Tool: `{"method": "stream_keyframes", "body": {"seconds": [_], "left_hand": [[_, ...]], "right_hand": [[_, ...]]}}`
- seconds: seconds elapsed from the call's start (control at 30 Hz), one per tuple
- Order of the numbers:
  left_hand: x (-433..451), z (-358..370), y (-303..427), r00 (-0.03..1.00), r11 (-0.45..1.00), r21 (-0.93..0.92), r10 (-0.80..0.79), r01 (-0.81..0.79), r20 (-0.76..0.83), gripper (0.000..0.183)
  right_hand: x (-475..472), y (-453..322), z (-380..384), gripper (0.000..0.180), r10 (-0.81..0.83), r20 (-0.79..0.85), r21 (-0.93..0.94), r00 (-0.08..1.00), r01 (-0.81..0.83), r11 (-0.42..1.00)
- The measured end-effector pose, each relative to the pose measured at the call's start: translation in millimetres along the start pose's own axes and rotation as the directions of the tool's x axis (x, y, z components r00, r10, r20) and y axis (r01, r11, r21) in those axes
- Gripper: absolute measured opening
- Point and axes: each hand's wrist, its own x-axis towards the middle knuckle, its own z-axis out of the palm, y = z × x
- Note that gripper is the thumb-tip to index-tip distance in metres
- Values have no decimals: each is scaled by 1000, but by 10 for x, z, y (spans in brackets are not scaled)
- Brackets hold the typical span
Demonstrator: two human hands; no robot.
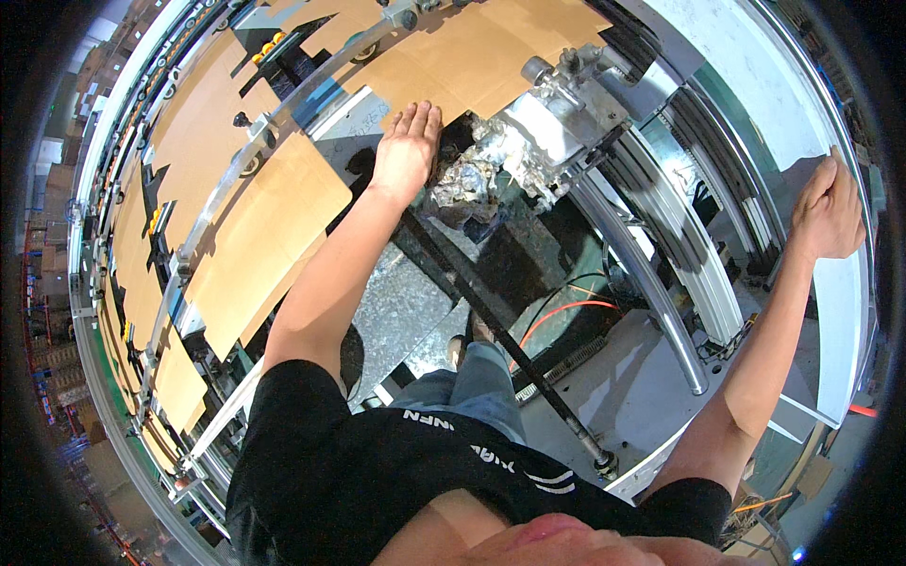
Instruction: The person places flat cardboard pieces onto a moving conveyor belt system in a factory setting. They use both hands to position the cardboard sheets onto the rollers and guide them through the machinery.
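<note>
My left hand [408, 152] lies palm down, fingers extended close together, at the edge of a flat cardboard sheet [488, 60] and beside a metal machine head [559, 117] crusted with pale, lumpy residue. Whether it presses on the sheet cannot be told. At the far right, my right hand [829, 209] is curled over the rim of a white machine panel [841, 304]; its fingertips are partly hidden. More cardboard sheets [276, 233] lie overlapped on the conveyor to the left, under a curved metal rail [212, 201].
A dark threaded rod [495, 329] crosses low before my body. Right of it stand a polished steel bar [648, 290] and an aluminium profile [679, 240]. An orange hose [566, 305] runs near the floor. Black knobs [242, 119] and small wheels sit along the rail.
</note>
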Motion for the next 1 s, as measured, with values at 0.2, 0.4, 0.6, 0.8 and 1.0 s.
{"method": "stream_keyframes", "body": {"seconds": [0.2, 0.4, 0.6, 0.8, 1.0], "left_hand": [[-357, -61, -169, 999, 999, -3, -32, 32, 33, 57], [-731, -219, -332, 993, 999, -3, -53, 54, 104, 53], [-1090, -291, -512, 995, 997, -49, -55, 60, 85, 53], [-1439, -412, -669, 992, 991, -84, -98, 105, 79, 51], [-1795, -475, -843, 983, 984, -75, -155, 162, 96, 53]], "right_hand": [[-32, 22, 6, 28, -41, -21, -17, 999, 41, 999], [-15, -22, -45, 27, 25, 24, 7, 999, -25, 1000], [-50, -2, -27, 26, 60, 36, 88, 998, -63, 994], [-47, -37, -24, 26, 76, 13, 78, 997, -77, 994], [-26, -76, -42, 27, 82, 15, 50, 997, -83, 995]]}}
